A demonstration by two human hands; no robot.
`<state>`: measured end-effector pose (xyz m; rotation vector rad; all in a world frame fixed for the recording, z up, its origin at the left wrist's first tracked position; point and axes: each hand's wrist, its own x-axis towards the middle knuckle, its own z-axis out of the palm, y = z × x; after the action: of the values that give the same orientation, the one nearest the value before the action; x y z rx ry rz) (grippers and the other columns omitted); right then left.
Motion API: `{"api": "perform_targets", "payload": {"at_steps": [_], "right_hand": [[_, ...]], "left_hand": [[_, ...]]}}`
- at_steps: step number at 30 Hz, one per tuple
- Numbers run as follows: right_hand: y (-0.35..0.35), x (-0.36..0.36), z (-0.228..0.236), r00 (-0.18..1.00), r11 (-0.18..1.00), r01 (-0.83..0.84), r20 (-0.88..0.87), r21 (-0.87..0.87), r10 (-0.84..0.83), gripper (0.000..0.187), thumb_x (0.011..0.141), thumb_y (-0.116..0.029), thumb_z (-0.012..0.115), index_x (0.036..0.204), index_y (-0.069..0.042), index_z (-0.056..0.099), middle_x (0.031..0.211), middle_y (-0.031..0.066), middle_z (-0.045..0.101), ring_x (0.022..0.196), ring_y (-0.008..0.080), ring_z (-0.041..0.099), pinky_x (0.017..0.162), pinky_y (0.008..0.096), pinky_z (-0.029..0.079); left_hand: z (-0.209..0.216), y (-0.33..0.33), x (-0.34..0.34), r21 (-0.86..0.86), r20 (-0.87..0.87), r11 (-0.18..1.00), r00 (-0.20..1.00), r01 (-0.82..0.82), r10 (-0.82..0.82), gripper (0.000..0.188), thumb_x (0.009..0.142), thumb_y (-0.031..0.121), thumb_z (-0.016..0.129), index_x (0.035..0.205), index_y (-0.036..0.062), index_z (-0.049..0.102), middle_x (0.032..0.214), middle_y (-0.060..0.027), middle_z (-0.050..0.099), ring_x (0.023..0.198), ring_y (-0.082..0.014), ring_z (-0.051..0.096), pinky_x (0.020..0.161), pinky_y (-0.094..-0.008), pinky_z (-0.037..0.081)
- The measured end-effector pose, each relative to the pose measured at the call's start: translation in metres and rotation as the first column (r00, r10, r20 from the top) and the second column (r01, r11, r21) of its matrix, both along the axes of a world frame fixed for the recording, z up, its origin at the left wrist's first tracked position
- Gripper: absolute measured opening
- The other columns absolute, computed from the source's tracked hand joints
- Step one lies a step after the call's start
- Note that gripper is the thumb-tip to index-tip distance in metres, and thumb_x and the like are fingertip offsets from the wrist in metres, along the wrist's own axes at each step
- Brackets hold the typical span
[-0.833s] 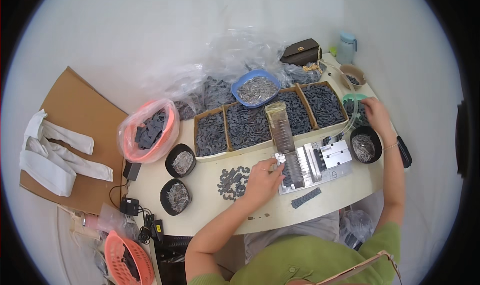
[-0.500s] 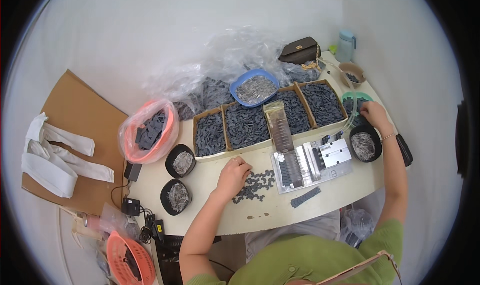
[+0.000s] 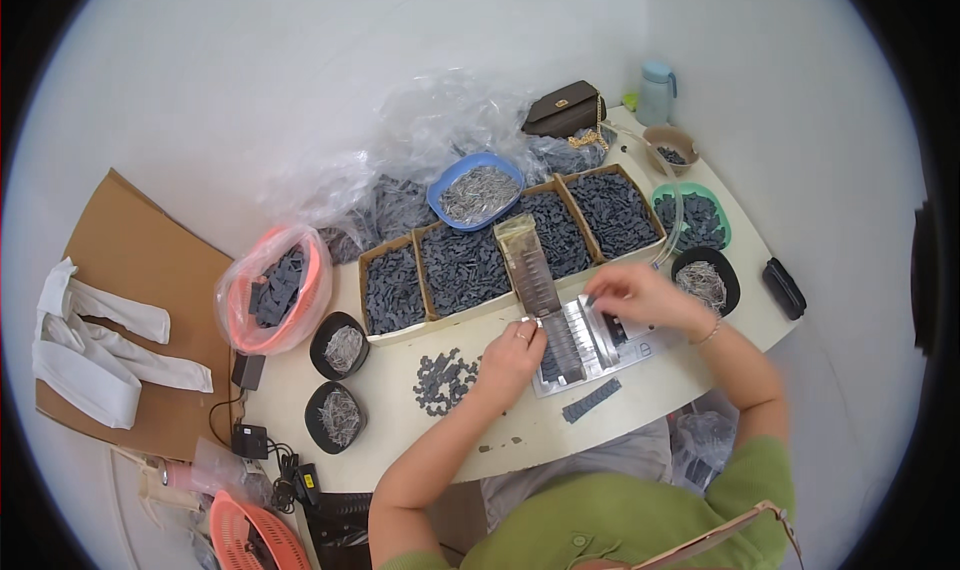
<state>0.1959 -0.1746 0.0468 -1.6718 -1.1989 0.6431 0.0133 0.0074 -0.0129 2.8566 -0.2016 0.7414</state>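
Observation:
My left hand is at the left edge of a metal assembly fixture, fingers closed beside its upright clear slotted chute. Whatever is between those fingertips is hidden. Over the fixture's right part, my right hand is closed in a pinch on a small dark grey piece at the fingertips; its exact shape is too small to tell. Loose grey plastic pieces lie spread left of my left hand. A row of joined grey pieces rests in front of the fixture.
Behind stands a divided cardboard box of grey pieces, with a blue bowl of metal pins on it. Black bowls of pins stand left; another black bowl and a green bowl stand right. A pink basket is far left.
My right hand has come from the green bowl leftward to the fixture. My left hand has moved right, from the loose pieces to the fixture's left edge. The view has shifted slightly.

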Motion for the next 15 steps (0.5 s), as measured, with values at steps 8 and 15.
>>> {"api": "perform_targets", "payload": {"at_steps": [8, 15], "right_hand": [[0.032, -0.028, -0.025, 0.967, 0.998, -0.059, 0.247, -0.005, 0.058, 0.02, 0.083, -0.004, 0.064, 0.103, -0.002, 0.064, 0.091, 0.0087, 0.066, 0.076, 0.0185, 0.064, 0.068, 0.0292, 0.051], [0.051, -0.039, -0.025, 0.934, 0.99, -0.047, 0.358, 0.134, -0.004, 0.016, 0.086, -0.007, 0.061, 0.102, -0.004, 0.063, 0.088, 0.0109, 0.059, 0.077, 0.0262, 0.061, 0.069, 0.0344, 0.049]], "left_hand": [[0.0, -0.004, -0.017, 0.125, 0.042, 0.992, 0.998, 0.031, -0.036, 0.042, 0.072, 0.004, 0.058, 0.114, -0.0015, 0.061, 0.119, -0.0175, 0.06, 0.114, -0.0314, 0.057, 0.093, -0.0416, 0.048], [-0.007, 0.0, -0.026, -0.151, -0.034, 0.988, 0.998, 0.038, -0.043, 0.051, 0.071, -0.008, 0.053, 0.121, -0.0023, 0.057, 0.13, -0.0178, 0.053, 0.124, -0.0333, 0.049, 0.101, -0.0461, 0.04]]}}
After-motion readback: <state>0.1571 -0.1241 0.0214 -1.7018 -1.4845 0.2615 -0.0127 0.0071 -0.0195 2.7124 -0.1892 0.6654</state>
